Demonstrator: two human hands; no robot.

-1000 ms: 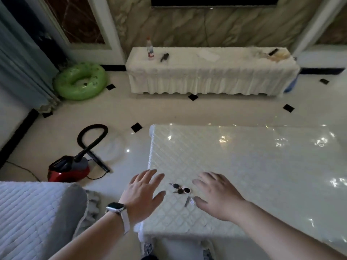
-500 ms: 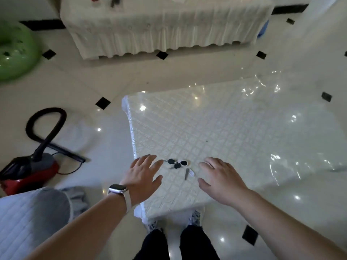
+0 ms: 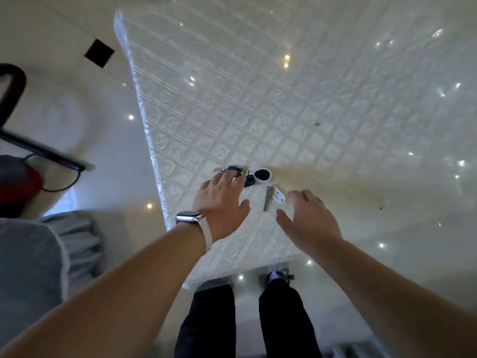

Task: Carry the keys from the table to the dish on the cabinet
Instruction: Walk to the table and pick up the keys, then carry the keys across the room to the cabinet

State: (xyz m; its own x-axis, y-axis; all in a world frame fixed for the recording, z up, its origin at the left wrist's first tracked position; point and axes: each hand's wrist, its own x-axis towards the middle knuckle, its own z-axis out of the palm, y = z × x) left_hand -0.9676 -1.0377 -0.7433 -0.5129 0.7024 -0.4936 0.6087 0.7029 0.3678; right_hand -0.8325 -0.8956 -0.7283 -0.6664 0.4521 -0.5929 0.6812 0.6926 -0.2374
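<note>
Now the keys [image 3: 254,177] lie on the table [image 3: 309,99], near its six o'clock edge. Left hand [image 3: 222,205], fingers spread, touches them at nine o'clock; right hand [image 3: 307,220] hovers unclenched at four o'clock.

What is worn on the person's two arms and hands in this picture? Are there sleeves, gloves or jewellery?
Both forearms are bare, with no sleeves in view and no gloves. The left hand has on its wrist a smartwatch with a silver rectangular case and white strap. The right hand and its wrist carry nothing; no ring can be made out on either hand.
</note>
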